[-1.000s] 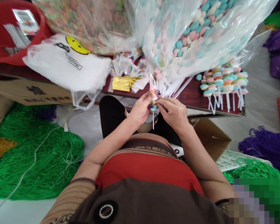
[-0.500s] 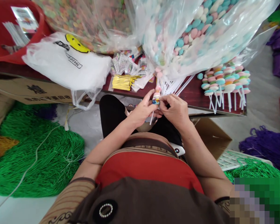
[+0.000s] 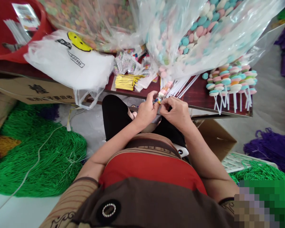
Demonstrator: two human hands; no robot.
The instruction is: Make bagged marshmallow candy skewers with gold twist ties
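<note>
While my left hand (image 3: 146, 111) holds the candy stick (image 3: 164, 90) low down, top tilted toward the table (image 3: 200, 98), my right hand (image 3: 176, 111) is pinched narrow at its lower end; can't tell if it grips anything. Two-sided hold looks meant for steadiness. White sticks (image 3: 177, 87) and yellow strips (image 3: 125, 83) lie near the front edge, likely for short reach. Candy skewers (image 3: 235, 79) lie stems toward me, probably for easy pickup. Clear bag (image 3: 245, 34): blue, pink, white candies (image 3: 199, 30). Red bucket (image 3: 44, 27): thin white pieces (image 3: 17, 32), printed packet (image 3: 25, 15).
</note>
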